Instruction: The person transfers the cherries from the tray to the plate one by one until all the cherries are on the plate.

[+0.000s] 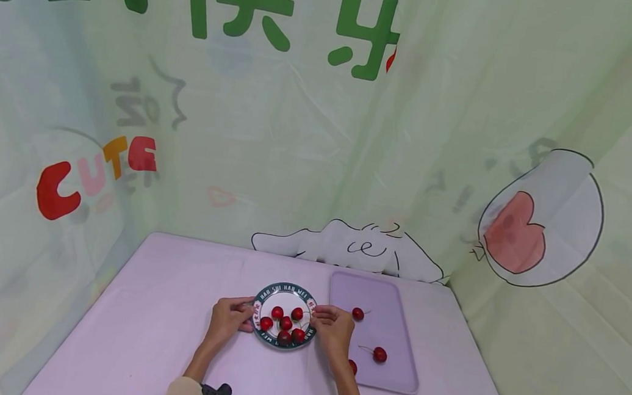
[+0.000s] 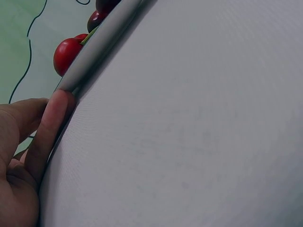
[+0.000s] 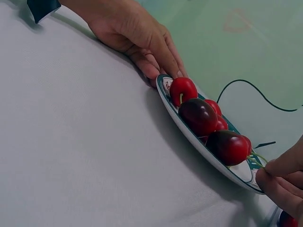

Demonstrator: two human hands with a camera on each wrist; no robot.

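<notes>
A round plate (image 1: 287,299) with a dark green lettered rim bears several red cherries (image 1: 286,323), some darker than others. My left hand (image 1: 227,320) pinches the plate's left edge, a fingertip touching the underside of the rim in the left wrist view. On the opposite edge my right hand (image 1: 334,332) grips the rim between thumb and fingers, close to green cherry stems (image 3: 258,160). Whether the plate rests on the table or is slightly raised, I cannot tell.
To the right lies a purple tray (image 1: 375,293) with a few cherries, one (image 1: 379,354) near its right side and another (image 1: 352,366) partly behind my right wrist. A pale cloth covers the table (image 1: 177,298). Printed curtains (image 1: 299,129) hang around its back and sides.
</notes>
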